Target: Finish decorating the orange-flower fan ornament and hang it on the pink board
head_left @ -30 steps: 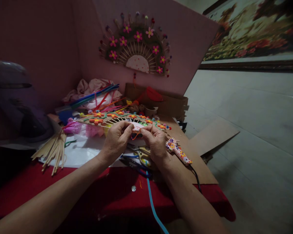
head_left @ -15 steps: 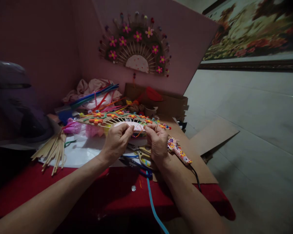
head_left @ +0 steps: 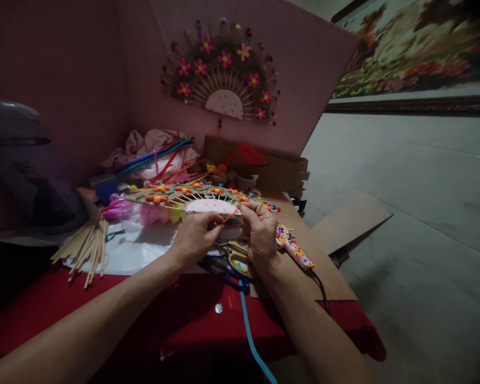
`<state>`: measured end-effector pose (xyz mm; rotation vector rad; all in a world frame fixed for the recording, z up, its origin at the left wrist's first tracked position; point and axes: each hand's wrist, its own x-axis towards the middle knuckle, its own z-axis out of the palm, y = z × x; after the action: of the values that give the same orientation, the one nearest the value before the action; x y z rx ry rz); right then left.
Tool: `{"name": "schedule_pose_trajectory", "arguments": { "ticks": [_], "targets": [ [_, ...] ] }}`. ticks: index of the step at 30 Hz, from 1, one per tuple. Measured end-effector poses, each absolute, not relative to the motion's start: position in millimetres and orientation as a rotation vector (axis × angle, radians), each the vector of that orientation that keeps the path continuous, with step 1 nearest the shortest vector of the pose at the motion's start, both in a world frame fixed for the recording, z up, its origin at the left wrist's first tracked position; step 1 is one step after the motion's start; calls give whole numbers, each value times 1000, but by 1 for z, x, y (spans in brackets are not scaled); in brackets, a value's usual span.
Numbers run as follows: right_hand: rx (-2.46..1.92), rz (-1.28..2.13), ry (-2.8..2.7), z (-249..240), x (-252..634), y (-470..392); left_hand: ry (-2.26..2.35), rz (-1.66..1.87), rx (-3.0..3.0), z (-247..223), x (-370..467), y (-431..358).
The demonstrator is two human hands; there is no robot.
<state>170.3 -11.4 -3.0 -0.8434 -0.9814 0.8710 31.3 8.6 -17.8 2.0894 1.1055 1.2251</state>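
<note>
Between my hands runs a thin orange cord (head_left: 231, 214). My left hand (head_left: 200, 230) pinches its lower left part with thumb and forefinger. My right hand (head_left: 259, 226) is closed on the other end, near a small bit of green; its fingertips hide exactly what they grip. Right behind both hands lies a fan-shaped craft piece (head_left: 210, 206) with a white spotted half-circle, thin sticks and an arc of orange flowers. Below the hands are gold-handled scissors (head_left: 237, 250) and blue-handled scissors (head_left: 235, 279). A flower-patterned glue gun (head_left: 294, 247) rests right of my right hand.
A bundle of wooden sticks (head_left: 88, 246) lies at left on the red cloth (head_left: 176, 325). Cardboard (head_left: 332, 280) covers the right side. A similar fan (head_left: 224, 101) with pink flowers hangs behind. A blue strip (head_left: 250, 336) trails over the front edge.
My left hand has moved slightly down and right, uncovering more of the white half-circle. The orange cord is now drawn straighter between the hands. My right hand has barely moved.
</note>
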Motion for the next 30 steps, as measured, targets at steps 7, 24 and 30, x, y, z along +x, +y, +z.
{"name": "schedule_pose_trajectory", "arguments": {
  "ticks": [7,24,30],
  "targets": [
    [-1061,588,-1090,-10,174,-5,1107,1299,2096,-8,28,8],
    [-1372,-70,-1634,-11,164,-26,1092,1447,1836,-9,28,11],
    [-1402,-106,-1620,-12,164,-26,1054,1484,1860,-7,29,9]
  ]
}}
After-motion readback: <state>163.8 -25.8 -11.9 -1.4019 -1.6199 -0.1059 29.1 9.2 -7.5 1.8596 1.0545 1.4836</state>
